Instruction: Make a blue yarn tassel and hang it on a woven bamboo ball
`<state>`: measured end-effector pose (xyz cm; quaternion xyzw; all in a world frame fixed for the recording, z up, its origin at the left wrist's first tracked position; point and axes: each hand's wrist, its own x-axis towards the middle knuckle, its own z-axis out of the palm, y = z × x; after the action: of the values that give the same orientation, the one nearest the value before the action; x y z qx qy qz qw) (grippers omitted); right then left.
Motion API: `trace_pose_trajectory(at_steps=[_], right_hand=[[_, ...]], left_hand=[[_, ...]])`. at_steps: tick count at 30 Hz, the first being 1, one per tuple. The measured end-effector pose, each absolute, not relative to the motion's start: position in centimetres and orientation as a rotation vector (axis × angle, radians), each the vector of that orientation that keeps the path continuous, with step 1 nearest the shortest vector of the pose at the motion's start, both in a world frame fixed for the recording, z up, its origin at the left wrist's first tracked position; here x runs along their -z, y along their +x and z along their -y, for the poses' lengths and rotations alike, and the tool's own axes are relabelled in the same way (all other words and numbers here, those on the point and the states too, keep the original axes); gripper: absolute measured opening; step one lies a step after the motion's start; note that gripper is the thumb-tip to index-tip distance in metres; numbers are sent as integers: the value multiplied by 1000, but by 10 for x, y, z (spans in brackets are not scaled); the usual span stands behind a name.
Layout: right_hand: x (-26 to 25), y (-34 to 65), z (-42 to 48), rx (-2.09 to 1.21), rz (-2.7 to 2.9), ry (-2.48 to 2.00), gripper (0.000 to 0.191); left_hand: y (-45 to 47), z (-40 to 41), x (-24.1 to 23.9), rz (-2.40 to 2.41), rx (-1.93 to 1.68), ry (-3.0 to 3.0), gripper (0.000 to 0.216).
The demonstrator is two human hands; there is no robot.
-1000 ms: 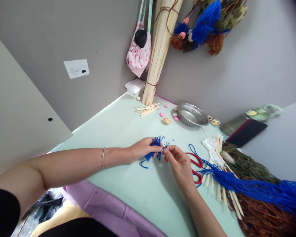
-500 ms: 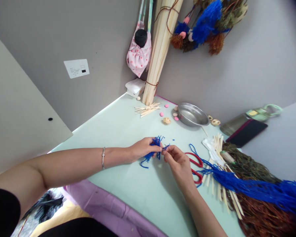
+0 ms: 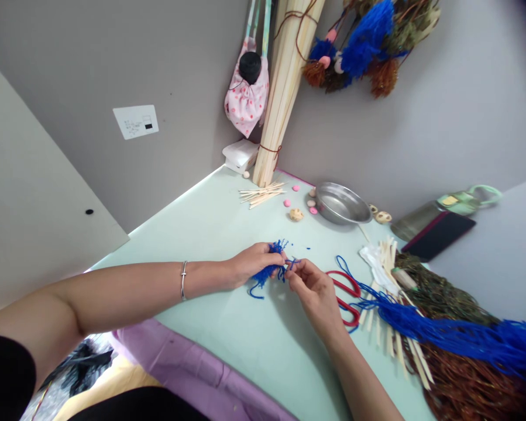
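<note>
left hand [image 3: 250, 266] closed around a blue yarn tuft [image 3: 265, 273], over the pale green table [image 3: 245, 327]. right hand [image 3: 317, 290] pinched narrow on a blue strand [image 3: 293, 262] just beside it. red-handled scissors [image 3: 357, 286] near right hand.

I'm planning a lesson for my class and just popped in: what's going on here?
A person is working with both hands over a table. The left hand holds a small blue yarn bunch, and the right hand pinches a thin blue strand beside it. Red-handled scissors lie near the right hand, not in use, beside a long blue hank.
</note>
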<state>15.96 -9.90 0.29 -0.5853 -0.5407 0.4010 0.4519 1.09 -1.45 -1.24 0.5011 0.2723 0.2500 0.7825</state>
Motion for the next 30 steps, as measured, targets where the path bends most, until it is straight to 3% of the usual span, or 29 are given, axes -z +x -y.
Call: trace_pose_trajectory(at_steps=[12,22,30], right_hand=[[-6,159,98,-969,1239,-1463,20],[-7,159,99,-972,1259,-1464,20],[-6,160,98,-980,1267,-1432,19]], left_hand=[[9,16,7,-555,-524,1053,24],[8,16,7,-592,-532,1240,10],[9,17,6,-616,-519,1027,18]])
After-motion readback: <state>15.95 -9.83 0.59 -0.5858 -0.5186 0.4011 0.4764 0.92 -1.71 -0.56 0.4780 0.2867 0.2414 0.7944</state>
